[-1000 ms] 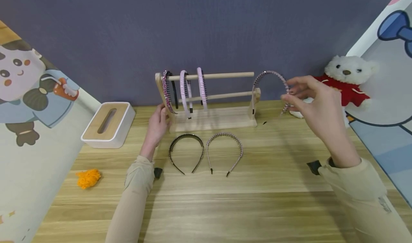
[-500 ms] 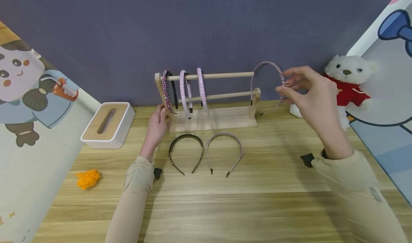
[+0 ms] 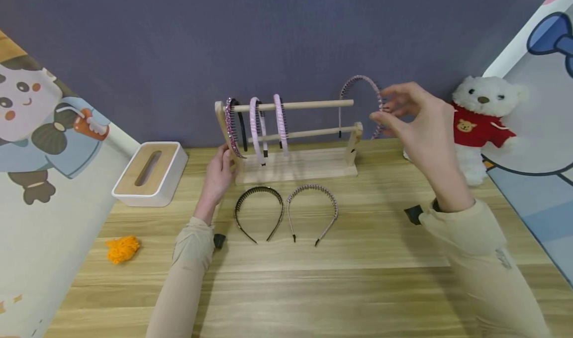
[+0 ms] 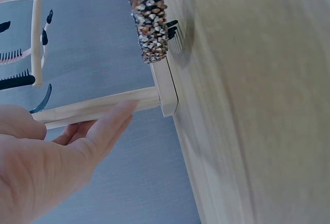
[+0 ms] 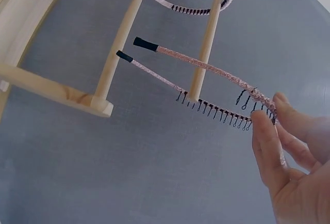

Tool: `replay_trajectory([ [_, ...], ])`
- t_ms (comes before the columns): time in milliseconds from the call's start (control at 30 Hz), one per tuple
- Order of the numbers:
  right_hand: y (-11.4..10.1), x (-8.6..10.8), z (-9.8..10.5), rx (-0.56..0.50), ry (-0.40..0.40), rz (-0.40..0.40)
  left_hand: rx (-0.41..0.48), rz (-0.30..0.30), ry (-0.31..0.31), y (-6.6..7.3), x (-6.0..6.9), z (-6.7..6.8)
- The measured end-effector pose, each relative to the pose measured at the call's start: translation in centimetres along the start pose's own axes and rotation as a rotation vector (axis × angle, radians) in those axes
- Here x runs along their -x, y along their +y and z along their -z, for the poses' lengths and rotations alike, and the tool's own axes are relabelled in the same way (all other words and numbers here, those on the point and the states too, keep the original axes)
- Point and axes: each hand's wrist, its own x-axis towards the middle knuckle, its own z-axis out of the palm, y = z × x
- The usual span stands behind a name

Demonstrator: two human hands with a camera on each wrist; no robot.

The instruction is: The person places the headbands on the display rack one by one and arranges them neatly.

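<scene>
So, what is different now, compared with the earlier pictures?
The right hand moved left and upward, carrying the pinched headband. In the head view, one leg of it now crosses the upper rod near its free end. Nothing was newly grasped or released. Unchanged: the left hand at the stand, the hanging headbands, the two headbands on the table.

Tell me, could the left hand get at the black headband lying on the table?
Probably yes: the black headband lies close to the left hand, with nothing apparent between them, though the hand would likely first let go of the wooden rack.
</scene>
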Motion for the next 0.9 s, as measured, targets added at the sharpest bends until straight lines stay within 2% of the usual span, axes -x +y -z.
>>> replay_trajectory([
  [367, -1.0, -1.1, -1.7, 0.002, -0.004, 0.089, -0.013, 0.010, -0.004, -0.2, -0.2, 0.0],
  [600, -1.3, -1.8, -3.2, -0.009, 0.024, 0.151, -0.013, 0.009, 0.004, -0.1, -0.1, 0.0],
  [900, -2.0, -2.5, -5.5, -0.039, 0.025, 0.176, 0.003, 0.014, 0.002, -0.1, -0.1, 0.0],
])
